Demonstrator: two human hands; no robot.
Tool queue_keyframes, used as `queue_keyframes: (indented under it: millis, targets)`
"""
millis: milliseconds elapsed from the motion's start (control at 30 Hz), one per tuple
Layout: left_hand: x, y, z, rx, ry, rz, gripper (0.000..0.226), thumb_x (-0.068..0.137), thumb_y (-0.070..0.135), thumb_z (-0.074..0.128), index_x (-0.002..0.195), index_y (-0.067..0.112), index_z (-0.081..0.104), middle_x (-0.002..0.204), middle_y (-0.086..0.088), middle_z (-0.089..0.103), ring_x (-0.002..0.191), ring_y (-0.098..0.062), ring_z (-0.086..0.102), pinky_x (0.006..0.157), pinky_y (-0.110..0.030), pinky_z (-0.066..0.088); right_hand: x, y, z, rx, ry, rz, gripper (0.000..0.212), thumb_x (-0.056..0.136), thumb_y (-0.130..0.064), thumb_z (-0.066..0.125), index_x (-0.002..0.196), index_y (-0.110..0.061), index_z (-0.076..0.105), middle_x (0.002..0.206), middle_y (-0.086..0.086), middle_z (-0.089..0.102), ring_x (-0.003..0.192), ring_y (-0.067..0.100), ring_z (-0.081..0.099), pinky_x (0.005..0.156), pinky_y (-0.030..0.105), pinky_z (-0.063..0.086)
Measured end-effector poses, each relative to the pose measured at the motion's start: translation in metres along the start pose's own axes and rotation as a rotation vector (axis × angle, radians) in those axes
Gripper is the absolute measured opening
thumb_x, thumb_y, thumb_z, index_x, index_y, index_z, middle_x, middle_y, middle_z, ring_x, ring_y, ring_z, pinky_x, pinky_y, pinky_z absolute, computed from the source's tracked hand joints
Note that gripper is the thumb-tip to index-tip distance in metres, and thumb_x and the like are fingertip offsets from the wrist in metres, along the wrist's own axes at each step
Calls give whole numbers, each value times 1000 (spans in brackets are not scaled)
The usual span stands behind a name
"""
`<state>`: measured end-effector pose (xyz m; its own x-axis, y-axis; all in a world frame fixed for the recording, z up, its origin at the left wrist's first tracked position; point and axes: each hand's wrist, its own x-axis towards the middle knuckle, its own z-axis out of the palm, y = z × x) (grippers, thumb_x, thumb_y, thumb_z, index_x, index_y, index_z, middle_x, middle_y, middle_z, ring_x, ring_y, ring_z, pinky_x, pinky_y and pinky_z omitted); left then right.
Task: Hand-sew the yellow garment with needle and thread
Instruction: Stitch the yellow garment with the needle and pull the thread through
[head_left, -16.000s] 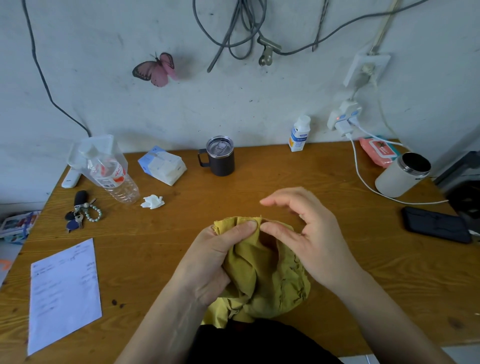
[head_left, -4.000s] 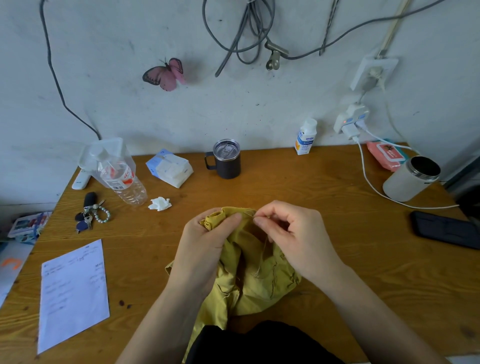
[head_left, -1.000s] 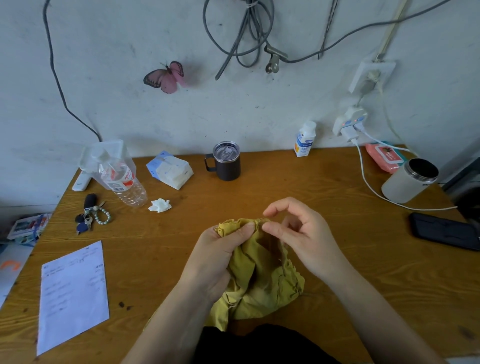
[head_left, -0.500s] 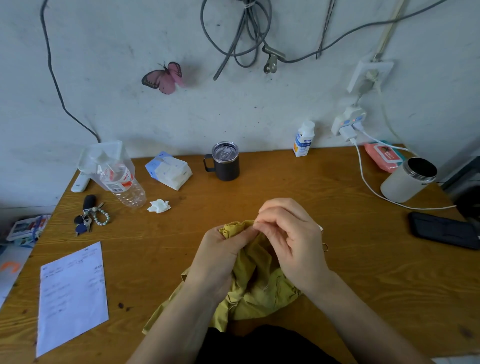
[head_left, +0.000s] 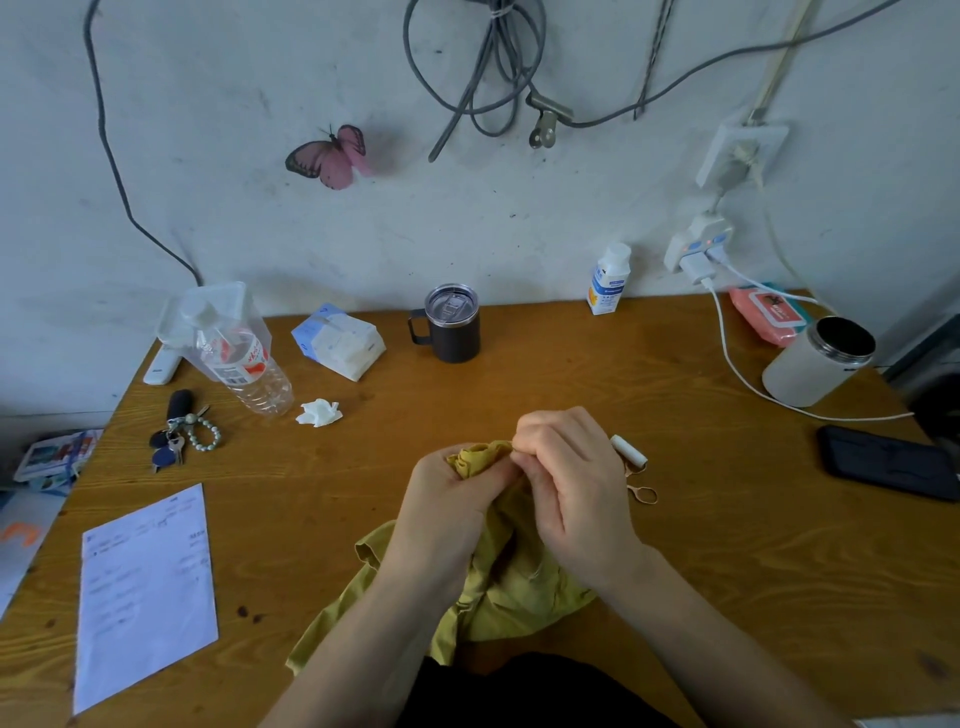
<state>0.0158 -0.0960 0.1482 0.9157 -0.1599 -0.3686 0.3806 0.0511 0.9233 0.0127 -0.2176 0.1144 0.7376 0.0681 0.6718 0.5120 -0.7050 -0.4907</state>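
Beside the right hand (head_left: 576, 493) lie a white thread spool (head_left: 629, 452) and small gold scissors (head_left: 643, 492); bare wooden counter (head_left: 737, 493) opens beyond them.

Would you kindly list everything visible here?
table: 1, brown, under everything
garment: 1, yellow, in both hands
spool: 1, white, right of right hand
scissors: 1, gold, beside spool
mug: 1, dark, back centre
bottle: 1, clear, back left
tissue pack: 1, white-blue, left of mug
keys: 1 bunch, dark, left
paper: 1, white, front left
tumbler: 1, white, back right
wipes: 1, pink, back right
phone: 1, black, right edge
butterfly: 1, pink, wall
left hand: 1, grips garment
right hand: 1, pinches garment's top edge
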Motion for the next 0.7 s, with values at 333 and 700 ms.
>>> queue_keyframes:
  millis: [333, 700]
  targets:
    - [-3, 4, 9, 110, 30, 86, 31, 89, 7, 61, 68, -14, 51, 62, -14, 50, 60, -23, 44, 57, -35, 40, -4, 3, -1, 29, 75, 31, 21, 89, -6, 47, 77, -2, 63, 82, 7, 63, 76, 15, 50, 63, 33, 44]
    - [2, 2, 5, 97, 48, 48, 30, 90, 8, 59, 72, -15, 52, 64, -15, 52, 61, -25, 47, 55, -33, 42, 1, 3, 8, 9, -11, 60, 22, 90, -7, 42, 77, -3, 60, 79, 8, 60, 77, 15, 48, 61, 35, 44]
